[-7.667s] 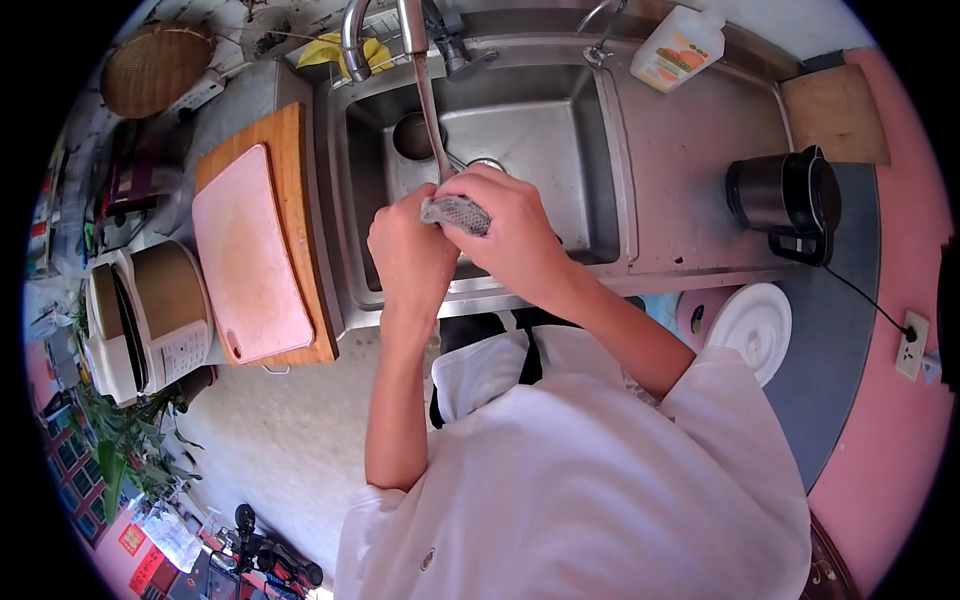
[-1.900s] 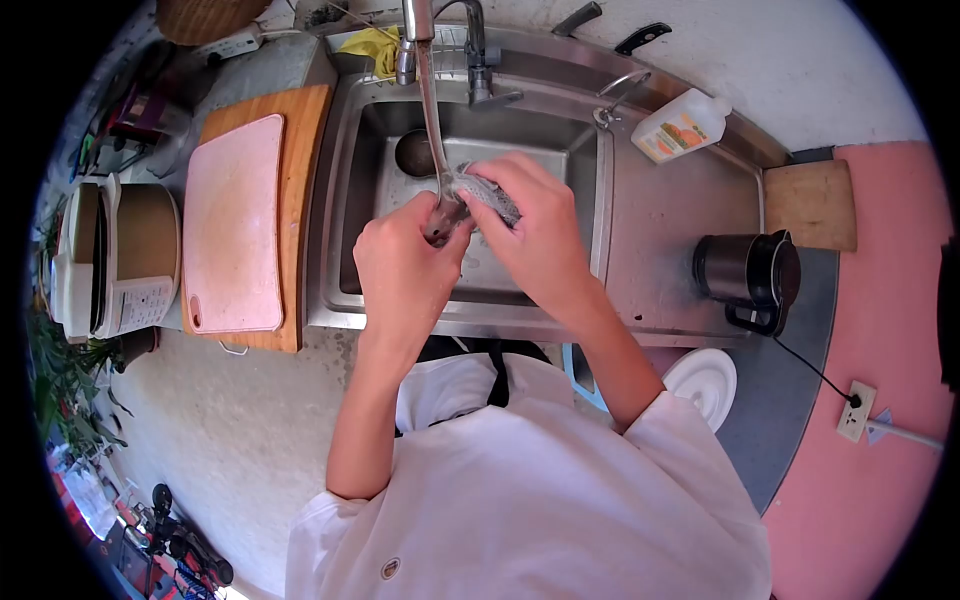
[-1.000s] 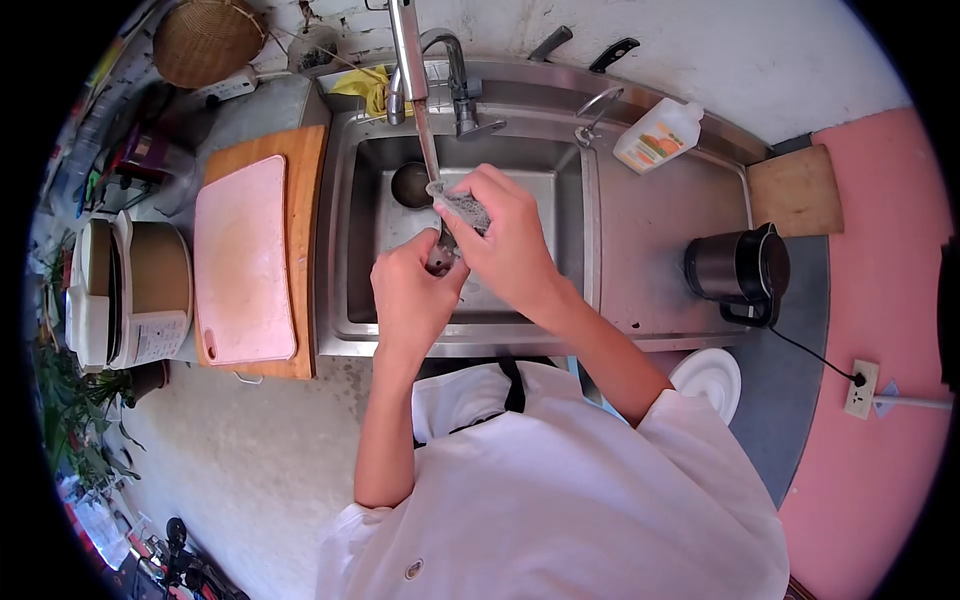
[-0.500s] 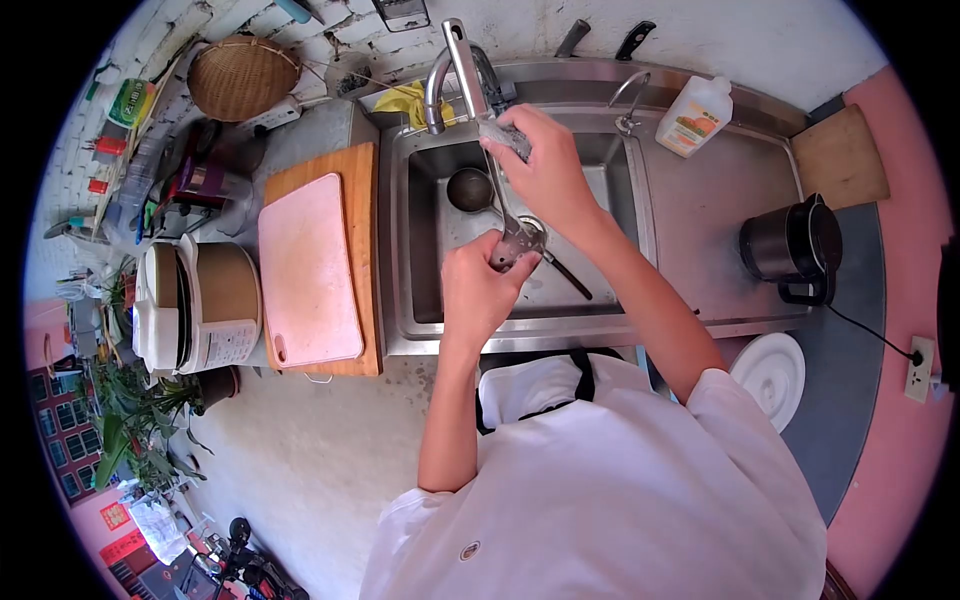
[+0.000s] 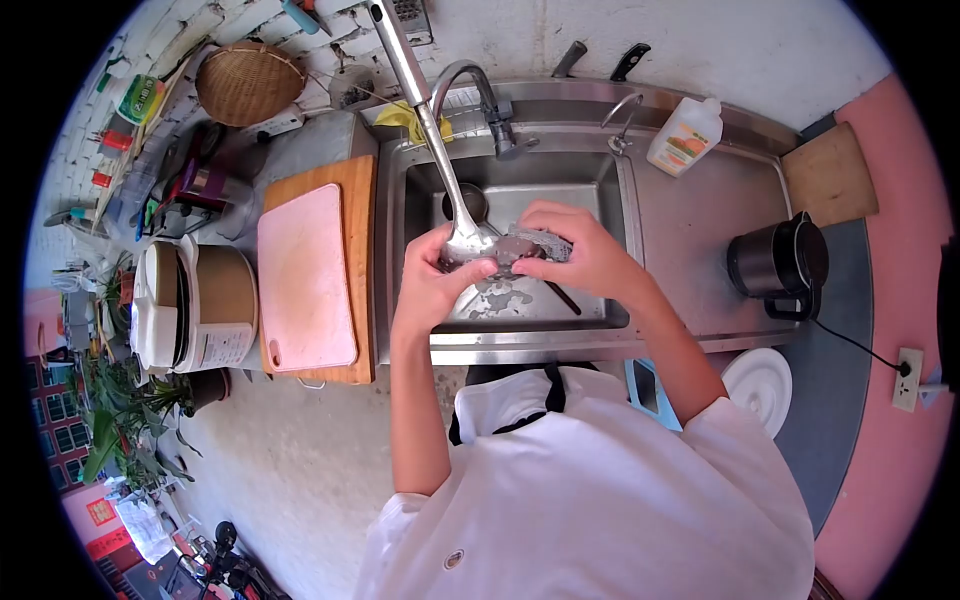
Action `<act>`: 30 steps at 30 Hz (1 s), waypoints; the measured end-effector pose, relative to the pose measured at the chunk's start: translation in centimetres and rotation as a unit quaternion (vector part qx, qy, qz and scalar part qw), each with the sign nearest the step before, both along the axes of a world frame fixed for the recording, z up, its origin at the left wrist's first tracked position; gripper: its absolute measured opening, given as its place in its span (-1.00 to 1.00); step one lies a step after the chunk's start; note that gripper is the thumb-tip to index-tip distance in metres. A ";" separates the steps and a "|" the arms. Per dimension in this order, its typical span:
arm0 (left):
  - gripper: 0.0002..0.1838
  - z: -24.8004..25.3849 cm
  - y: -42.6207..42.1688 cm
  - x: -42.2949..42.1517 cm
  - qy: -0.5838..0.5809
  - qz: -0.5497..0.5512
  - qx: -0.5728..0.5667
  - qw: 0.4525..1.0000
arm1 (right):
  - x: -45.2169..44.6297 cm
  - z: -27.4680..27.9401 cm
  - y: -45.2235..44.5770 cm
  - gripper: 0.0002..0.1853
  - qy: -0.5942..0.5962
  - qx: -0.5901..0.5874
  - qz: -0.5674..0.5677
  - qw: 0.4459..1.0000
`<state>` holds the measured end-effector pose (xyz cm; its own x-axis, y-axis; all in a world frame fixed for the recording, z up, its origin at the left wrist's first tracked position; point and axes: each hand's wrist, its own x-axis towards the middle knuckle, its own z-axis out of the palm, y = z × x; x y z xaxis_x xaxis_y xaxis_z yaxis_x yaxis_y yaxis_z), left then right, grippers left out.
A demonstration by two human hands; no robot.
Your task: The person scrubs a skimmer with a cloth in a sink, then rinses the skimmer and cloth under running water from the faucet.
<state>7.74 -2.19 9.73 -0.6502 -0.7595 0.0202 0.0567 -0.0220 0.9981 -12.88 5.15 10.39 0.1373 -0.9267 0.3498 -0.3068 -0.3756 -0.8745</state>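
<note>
Over the sink [image 5: 395, 230], a long-handled metal cooking spoon [image 5: 450, 190] slants, its handle pointing up past the faucet and its wide head low, with suds on it. My left hand [image 5: 428, 280] is closed on the head end, thumb across its front. My right hand [image 5: 590, 250] is closed on a grey mesh scouring pad [image 5: 550, 243], held against the right side of the spoon's head. The fingers partly hide that head. Behind it in the basin lies a dark round ladle [image 5: 468, 203]. A utensil with a black handle [image 5: 563, 298] rests on the basin floor.
A curved faucet [image 5: 480, 85] rises behind the basin. To the left lie a pink cutting board [image 5: 305, 275] on a wooden board [image 5: 367, 300] and a rice cooker [image 5: 190, 305]. To the right stand a white bottle [image 5: 687, 137] and a black kettle [image 5: 780, 265] with a cord.
My right hand has come down from the spoon's handle to its head with the scouring pad. My left hand has shifted left, and the spoon's handle now leans further left.
</note>
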 end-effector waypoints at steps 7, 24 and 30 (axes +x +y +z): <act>-0.54 0.5 -2.2 -0.5 0.018 -0.054 -0.059 0.997 | 0.8 2.0 -0.8 -0.80 0.186 -0.064 -0.005 0.980; -0.65 -2.8 -4.8 0.2 0.048 0.054 0.154 0.985 | 7.1 2.9 -1.3 -0.74 0.185 0.061 -0.105 0.975; -0.67 -5.1 -5.1 1.0 -0.036 -0.041 0.128 0.990 | 10.0 6.3 -5.6 -0.73 0.098 0.034 -0.191 0.976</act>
